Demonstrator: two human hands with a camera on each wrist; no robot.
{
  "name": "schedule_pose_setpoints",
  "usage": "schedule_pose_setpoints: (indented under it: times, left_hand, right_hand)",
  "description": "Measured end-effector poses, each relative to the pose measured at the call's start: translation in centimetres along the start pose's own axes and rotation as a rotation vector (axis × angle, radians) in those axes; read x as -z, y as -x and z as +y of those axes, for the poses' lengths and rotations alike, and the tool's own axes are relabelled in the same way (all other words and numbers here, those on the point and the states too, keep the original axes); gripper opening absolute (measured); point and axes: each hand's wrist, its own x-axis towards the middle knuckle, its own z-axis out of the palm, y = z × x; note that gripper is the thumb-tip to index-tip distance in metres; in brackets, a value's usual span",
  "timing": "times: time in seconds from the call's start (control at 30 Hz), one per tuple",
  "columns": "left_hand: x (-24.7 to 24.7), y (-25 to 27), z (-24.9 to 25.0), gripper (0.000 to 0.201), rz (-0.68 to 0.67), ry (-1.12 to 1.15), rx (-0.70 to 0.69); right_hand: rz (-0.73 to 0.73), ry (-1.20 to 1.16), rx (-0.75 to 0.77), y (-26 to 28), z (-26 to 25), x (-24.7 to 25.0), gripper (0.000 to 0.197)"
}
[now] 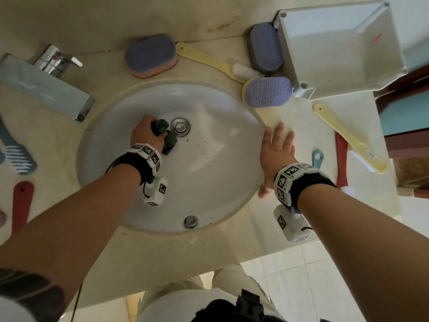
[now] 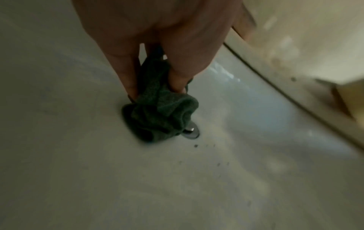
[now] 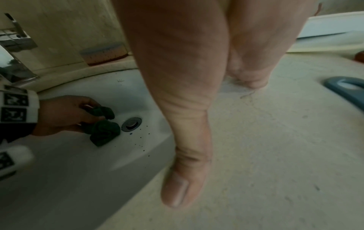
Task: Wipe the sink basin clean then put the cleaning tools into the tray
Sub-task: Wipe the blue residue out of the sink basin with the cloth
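Observation:
My left hand (image 1: 148,133) grips a bunched dark green cloth (image 1: 167,138) and holds it against the bottom of the white sink basin (image 1: 209,182), just left of the metal drain plug (image 1: 180,127). In the left wrist view the cloth (image 2: 161,115) hangs from my fingers (image 2: 126,74) and covers part of the drain. Dark specks dot the basin right of the drain. My right hand (image 1: 276,154) lies flat with straight fingers on the counter at the basin's right rim, holding nothing. The white tray (image 1: 336,52) stands at the back right.
Three purple scrub sponges (image 1: 151,55) (image 1: 265,46) (image 1: 267,91) and a yellow brush (image 1: 220,63) lie behind the basin. Another yellow brush (image 1: 348,138), a red handle (image 1: 341,159) and a blue handle (image 1: 317,159) lie right. The chrome faucet (image 1: 46,84) is at the left, with a blue brush (image 1: 16,154) and a red handle (image 1: 22,203).

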Motion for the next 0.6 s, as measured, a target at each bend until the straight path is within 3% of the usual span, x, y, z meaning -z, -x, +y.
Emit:
schedule_pose_setpoints:
  times: [0.13, 0.27, 0.43, 0.6]
  left_hand:
    - [-1.1, -0.2, -0.6, 0.020, -0.103, -0.342, -0.156]
    - [-2.8, 0.7, -0.3, 0.022, -0.077, -0.426, -0.144]
    - [-4.9, 1.3, 2.2, 0.032, -0.183, -0.457, -0.165]
    - [-5.5, 1.2, 3.4, 0.044, -0.201, -0.487, -0.120]
  right_hand:
    - [-0.003, -0.001, 0.005, 0.0, 0.0, 0.0, 0.165]
    - [-0.002, -0.002, -0.003, 0.0, -0.1, 0.1, 0.165]
    - [-0.007, 0.004, -0.007, -0.1, -0.1, 0.1, 0.165]
    - [0.001, -0.004, -0.012, -0.1, -0.3, 0.0, 0.164]
